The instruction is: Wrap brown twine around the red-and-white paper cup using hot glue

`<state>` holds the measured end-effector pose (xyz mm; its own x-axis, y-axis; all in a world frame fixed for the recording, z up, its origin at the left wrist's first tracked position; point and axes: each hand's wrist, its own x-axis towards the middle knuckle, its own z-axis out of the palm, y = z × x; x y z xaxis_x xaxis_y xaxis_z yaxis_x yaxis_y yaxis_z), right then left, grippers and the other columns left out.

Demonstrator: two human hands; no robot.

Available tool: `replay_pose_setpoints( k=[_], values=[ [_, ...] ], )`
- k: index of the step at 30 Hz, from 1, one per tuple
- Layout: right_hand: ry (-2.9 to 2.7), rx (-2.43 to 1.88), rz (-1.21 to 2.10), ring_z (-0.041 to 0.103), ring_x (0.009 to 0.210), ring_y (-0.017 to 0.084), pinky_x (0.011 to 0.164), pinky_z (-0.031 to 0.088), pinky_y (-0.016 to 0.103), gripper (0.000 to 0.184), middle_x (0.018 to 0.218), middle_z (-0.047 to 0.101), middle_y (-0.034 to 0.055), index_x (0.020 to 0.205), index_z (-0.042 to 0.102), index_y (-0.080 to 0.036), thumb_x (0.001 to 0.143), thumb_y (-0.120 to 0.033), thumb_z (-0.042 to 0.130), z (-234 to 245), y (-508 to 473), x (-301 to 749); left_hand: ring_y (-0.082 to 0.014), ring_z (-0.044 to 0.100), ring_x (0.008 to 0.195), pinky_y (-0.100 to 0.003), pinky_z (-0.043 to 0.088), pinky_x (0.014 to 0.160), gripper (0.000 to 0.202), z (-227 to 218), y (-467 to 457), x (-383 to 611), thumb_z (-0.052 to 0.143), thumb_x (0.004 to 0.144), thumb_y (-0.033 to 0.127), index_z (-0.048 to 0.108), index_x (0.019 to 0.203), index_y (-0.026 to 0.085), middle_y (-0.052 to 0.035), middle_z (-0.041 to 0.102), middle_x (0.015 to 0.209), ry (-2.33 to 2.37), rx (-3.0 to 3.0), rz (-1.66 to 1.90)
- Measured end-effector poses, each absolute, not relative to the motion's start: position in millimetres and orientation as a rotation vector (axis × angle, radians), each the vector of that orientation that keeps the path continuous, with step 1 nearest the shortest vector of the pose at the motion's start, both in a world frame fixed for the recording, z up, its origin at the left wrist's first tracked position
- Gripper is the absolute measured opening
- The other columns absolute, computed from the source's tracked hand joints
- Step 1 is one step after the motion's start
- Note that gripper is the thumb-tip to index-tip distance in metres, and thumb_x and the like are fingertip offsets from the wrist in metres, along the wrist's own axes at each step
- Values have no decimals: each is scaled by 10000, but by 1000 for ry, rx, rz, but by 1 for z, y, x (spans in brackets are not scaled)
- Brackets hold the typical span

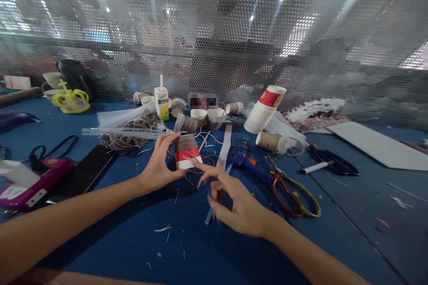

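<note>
While L hand [158, 165] grips 1 yarn-wrapped cup [187, 144], R hand [238, 204] loosely spread, 1 carton [162, 104] bhnd

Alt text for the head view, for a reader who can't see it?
A person's left hand holds a red-and-white paper cup partly wrapped in grey-brown cord, with the right hand close beside it. Around them on a blue table are scissors, a stack of paper cups and a drink carton.

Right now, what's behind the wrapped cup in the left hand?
Behind the held cup, part of a second wrapped cup shows, with two open cups to its right. The held cup covers the second cup's lower part and the tabletop directly behind.
</note>
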<state>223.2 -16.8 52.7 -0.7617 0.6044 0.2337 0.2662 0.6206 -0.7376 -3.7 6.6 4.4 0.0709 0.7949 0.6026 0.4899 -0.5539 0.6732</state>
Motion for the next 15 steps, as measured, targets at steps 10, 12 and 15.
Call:
replay_pose_setpoints(
  k=[10,12,15],
  values=[
    [-2023,-730,1385,501,468,23,463,512,228,123,1451,445,123,926,449,-229,849,-164,519,44,3,230,-304,447,1203,-529,439,1018,731,6,5,-4,686,635,176,395,1302,253,-99,412,1244,1212,2061,1478],
    [-1898,-697,1485,499,427,11,469,535,238,114,1429,477,116,919,465,-226,842,-180,535,42,8,230,-305,443,1210,-523,444,1014,735,6,4,-4,685,632,175,396,1303,254,-99,410,1251,1195,2058,1482],
    [-1738,-666,1569,494,363,3,491,565,262,114,1367,547,106,889,493,-214,804,-168,552,41,15,231,-313,440,1219,-517,458,1000,745,6,4,-4,687,626,178,396,1308,255,-102,408,1262,1197,2043,1478]
  ],
)
